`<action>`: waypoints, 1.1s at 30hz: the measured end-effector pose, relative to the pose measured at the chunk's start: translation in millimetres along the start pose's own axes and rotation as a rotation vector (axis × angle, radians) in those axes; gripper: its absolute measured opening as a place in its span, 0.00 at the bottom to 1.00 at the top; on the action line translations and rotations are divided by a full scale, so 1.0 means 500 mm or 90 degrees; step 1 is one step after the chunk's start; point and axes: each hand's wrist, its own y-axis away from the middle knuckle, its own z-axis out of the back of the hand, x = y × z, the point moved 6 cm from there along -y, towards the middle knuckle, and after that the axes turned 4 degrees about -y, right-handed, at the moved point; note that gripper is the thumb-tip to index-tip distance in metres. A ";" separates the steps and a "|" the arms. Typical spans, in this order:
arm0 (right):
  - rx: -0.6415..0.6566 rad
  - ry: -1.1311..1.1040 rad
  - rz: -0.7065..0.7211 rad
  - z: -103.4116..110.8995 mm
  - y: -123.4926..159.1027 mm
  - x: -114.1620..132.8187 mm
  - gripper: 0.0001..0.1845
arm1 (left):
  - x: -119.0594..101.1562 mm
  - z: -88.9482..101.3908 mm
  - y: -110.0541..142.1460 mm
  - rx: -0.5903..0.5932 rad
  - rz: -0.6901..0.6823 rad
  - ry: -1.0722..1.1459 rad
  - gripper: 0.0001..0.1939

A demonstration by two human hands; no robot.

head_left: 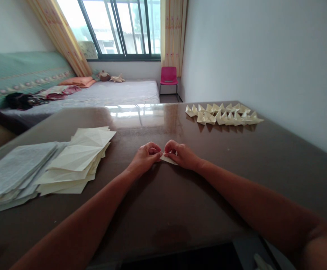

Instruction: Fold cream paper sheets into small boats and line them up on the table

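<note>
Between my two hands is a small piece of folded cream paper [169, 159], just above or on the brown table. My left hand [149, 154] pinches its left end between thumb and fingers. From the other side my right hand [180, 153] is closed on it, with the thumb and fingertips at its upper edge. Much of the paper is hidden behind the right fingers, so its full shape does not show.
Folded paper boats [228, 115] stand in rows at the table's [208, 198] far right. At left lie creased cream sheets [76, 157] beside a stack of greyish sheets [17, 168]. A wall borders the right side. Beyond are a bed [129, 92] and a pink chair [169, 76].
</note>
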 end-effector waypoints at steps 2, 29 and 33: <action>-0.003 -0.012 0.010 0.000 0.000 0.001 0.07 | -0.001 0.000 0.001 -0.018 -0.001 0.008 0.16; -0.020 -0.141 0.049 0.050 -0.020 -0.034 0.12 | -0.009 0.000 -0.002 0.038 -0.074 -0.188 0.11; -0.051 -0.171 -0.115 0.090 -0.015 -0.094 0.18 | -0.013 0.001 -0.003 0.067 -0.088 -0.187 0.16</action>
